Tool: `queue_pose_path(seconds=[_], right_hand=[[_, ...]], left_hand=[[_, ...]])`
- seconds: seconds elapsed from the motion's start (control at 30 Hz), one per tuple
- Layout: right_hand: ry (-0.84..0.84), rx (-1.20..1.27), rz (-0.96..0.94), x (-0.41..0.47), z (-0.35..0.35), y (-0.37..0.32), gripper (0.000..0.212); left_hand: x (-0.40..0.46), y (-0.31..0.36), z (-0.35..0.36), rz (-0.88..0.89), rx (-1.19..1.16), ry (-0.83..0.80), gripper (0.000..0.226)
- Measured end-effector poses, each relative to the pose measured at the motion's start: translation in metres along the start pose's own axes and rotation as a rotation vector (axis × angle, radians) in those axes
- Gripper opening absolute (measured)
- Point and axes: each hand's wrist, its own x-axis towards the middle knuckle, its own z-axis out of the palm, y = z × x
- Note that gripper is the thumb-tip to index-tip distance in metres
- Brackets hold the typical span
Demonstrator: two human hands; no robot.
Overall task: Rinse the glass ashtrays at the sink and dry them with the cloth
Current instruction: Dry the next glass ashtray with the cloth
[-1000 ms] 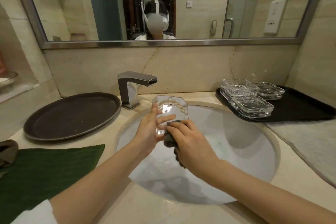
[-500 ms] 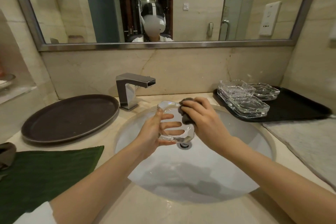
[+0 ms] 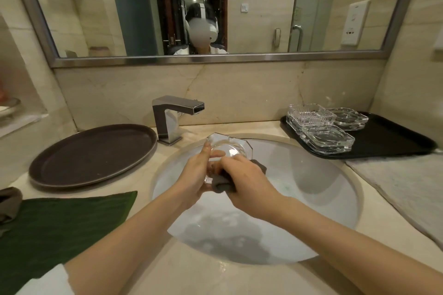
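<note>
Nearest to the viewer, the two forearms are reaching over the round white sink basin (image 3: pixel 311 211). At the centre, the left hand (image 3: pixel 194 175) is gripping the clear octagonal glass ashtray (image 3: pixel 227 148) by its left edge and is holding it tilted on its side above the basin. The right hand (image 3: pixel 249 182) is clenching a small dark grey cloth (image 3: pixel 221 183) and is pressing it against the lower edge of the ashtray. At about 8 o'clock a green cloth (image 3: pixel 62 220) is lying on the counter. Farther, at 10 o'clock, a dark brown oval tray (image 3: pixel 96 153) is resting beside the square chrome faucet (image 3: pixel 172 117), which is giving no water now. At 2 o'clock, the other clear glass ashtrays (image 3: pixel 321 127) are waiting on a black rectangular tray (image 3: pixel 393 141).

I think the danger is slipping: the glass is probably wet, and only the fingers of one hand are carrying it. If the cloth is pushing too strongly, the ashtray may be falling into the hard basin and chipping.
</note>
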Motion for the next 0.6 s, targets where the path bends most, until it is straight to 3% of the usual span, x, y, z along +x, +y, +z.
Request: queue_pose_path(seconds=[0.17, 0.27, 0.33, 0.43, 0.5, 0.6], right_hand=[[-0.085, -0.344, -0.208, -0.004, -0.024, 0.031, 0.029], [0.026, -0.514, -0.246, 0.001, -0.028, 0.039, 0.025], [0.14, -0.494, -0.253, 0.005, -0.024, 0.035, 0.012], [0.208, -0.253, -0.178, 0.009, -0.007, 0.019, 0.016], [0.134, -0.106, -0.119, 0.005, -0.002, 0.013, 0.024], [-0.071, -0.079, -0.113, -0.001, -0.012, 0.016, 0.033]], left_hand=[[0.001, -0.002, 0.003, -0.06, -0.023, -0.046, 0.047], [0.0, 0.0, 0.008, -0.11, -0.015, -0.104, 0.051], [-0.002, 0.002, 0.01, -0.102, -0.02, -0.117, 0.05], [-0.003, 0.004, 0.009, -0.057, -0.06, -0.09, 0.047], [-0.004, 0.004, 0.006, -0.044, -0.05, -0.044, 0.047], [-0.003, 0.002, 0.003, -0.048, 0.001, 0.014, 0.046]])
